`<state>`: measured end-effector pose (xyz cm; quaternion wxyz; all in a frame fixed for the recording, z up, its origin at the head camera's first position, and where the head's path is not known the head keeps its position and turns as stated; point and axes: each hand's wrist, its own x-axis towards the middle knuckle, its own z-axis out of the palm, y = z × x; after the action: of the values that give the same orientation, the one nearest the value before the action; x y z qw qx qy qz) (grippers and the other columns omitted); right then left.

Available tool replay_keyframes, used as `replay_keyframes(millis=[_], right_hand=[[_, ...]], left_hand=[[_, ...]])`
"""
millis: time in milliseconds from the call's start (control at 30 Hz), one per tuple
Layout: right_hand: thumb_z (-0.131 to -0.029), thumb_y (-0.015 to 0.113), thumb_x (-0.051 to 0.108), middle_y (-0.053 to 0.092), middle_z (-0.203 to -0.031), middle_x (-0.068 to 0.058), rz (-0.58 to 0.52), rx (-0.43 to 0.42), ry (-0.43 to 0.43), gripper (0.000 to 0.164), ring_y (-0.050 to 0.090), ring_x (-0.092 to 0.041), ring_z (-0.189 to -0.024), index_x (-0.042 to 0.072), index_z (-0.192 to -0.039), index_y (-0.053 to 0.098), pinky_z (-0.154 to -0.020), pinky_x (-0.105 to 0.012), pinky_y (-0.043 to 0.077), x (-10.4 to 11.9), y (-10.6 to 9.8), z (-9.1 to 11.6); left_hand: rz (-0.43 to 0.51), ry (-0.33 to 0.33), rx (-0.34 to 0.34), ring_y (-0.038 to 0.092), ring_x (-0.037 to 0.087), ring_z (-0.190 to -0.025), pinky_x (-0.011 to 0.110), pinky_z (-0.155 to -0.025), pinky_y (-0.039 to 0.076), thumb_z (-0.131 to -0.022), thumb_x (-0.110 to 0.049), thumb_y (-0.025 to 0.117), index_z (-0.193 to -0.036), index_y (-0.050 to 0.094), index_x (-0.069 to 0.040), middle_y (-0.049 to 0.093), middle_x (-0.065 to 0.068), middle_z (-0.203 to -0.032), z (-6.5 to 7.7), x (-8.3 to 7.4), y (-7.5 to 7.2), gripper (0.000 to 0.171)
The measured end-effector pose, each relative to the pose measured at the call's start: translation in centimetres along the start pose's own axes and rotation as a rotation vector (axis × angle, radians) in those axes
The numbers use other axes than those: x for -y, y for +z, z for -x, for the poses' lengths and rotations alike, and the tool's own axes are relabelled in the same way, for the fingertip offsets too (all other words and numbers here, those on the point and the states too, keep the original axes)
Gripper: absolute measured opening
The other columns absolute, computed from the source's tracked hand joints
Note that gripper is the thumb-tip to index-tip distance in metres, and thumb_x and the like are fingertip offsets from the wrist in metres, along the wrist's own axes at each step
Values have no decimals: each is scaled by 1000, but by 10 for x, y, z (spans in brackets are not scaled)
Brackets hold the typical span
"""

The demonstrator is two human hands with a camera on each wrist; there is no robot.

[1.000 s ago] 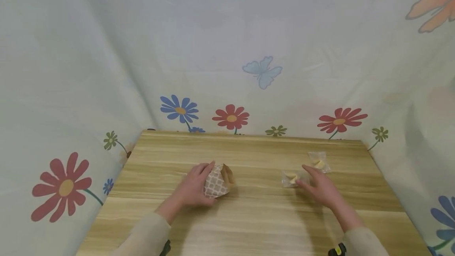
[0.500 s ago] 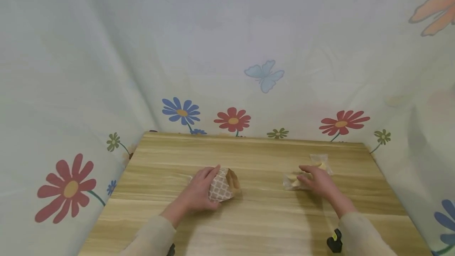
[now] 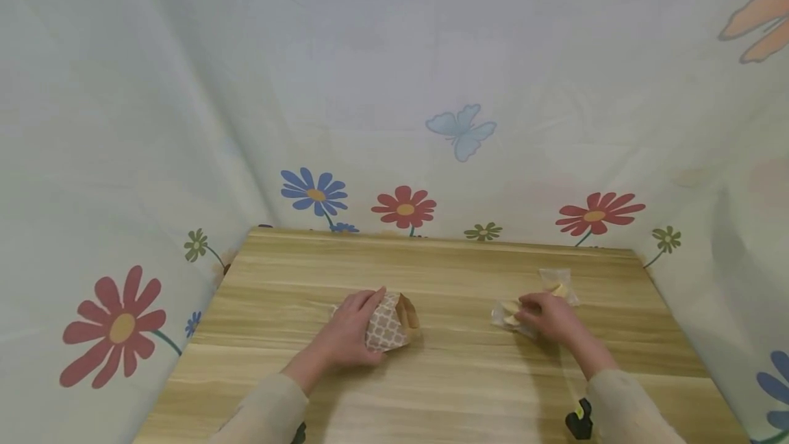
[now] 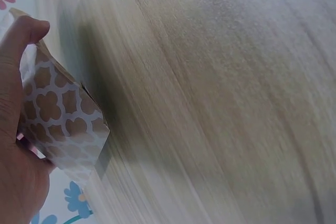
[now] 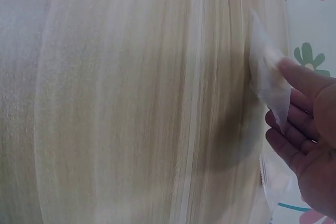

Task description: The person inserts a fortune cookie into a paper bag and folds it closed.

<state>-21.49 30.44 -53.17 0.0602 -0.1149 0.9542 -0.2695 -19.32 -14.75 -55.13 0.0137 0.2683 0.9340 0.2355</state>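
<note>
On the left half of the table, my left hand (image 3: 348, 334) grips a small brown paper bag (image 3: 387, 324) with a white lattice print. The bag lies tilted, its mouth gaping to the right. The left wrist view shows my left thumb and fingers around the bag (image 4: 63, 114). Over on the right, a clear packet (image 3: 505, 312) with a pale yellow piece inside is pinched by my right hand (image 3: 551, 317). In the right wrist view that packet (image 5: 266, 72) stands edge up between thumb and fingers. Just behind lies a second similar packet (image 3: 559, 279), partly covered by the right hand.
The wood-grain table (image 3: 456, 389) ends at a back edge against a pale cloth (image 3: 370, 74) printed with flowers and butterflies. Cloth also hangs at both sides. A small black object (image 3: 579, 420) is by the right sleeve.
The fingers and thumb of my right hand have come together on the nearer packet. My left hand and the paper bag have shifted slightly right; the farther packet stays put.
</note>
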Motion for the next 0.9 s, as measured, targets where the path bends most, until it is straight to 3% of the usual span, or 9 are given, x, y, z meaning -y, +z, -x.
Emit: replay_keyframes(millis=[267,533,733,900], right_hand=[[-96,81,19,76,-114,-21,-17,40,35,41,72,-34,-104,-11,-123,72,-93,-56,59,4,-2,0],[-93,85,20,74,-103,-9,-59,70,103,40,64,-21,-91,-8,-120,74,-81,-44,58,7,-1,0],[-92,86,20,63,-93,-3,-89,70,72,28,55,-20,-85,2,-109,73,-72,-34,47,5,2,1],[-92,86,18,63,-94,-2,-91,41,33,25,54,-19,-86,5,-107,71,-72,-32,47,6,5,4]], left_hand=[[-18,10,-23,44,33,-143,53,-118,44,-68,-45,92,-170,27,-12,45,14,-158,-3,2,3,125],[-10,18,-25,45,34,-143,54,-119,43,-69,-44,93,-170,27,-11,46,15,-158,-4,2,2,125],[-10,27,-29,45,34,-143,53,-119,43,-69,-45,93,-170,27,-11,46,14,-158,-5,3,3,125],[-27,27,-31,45,32,-142,52,-119,43,-69,-46,92,-170,27,-11,46,13,-158,-6,4,6,125]])
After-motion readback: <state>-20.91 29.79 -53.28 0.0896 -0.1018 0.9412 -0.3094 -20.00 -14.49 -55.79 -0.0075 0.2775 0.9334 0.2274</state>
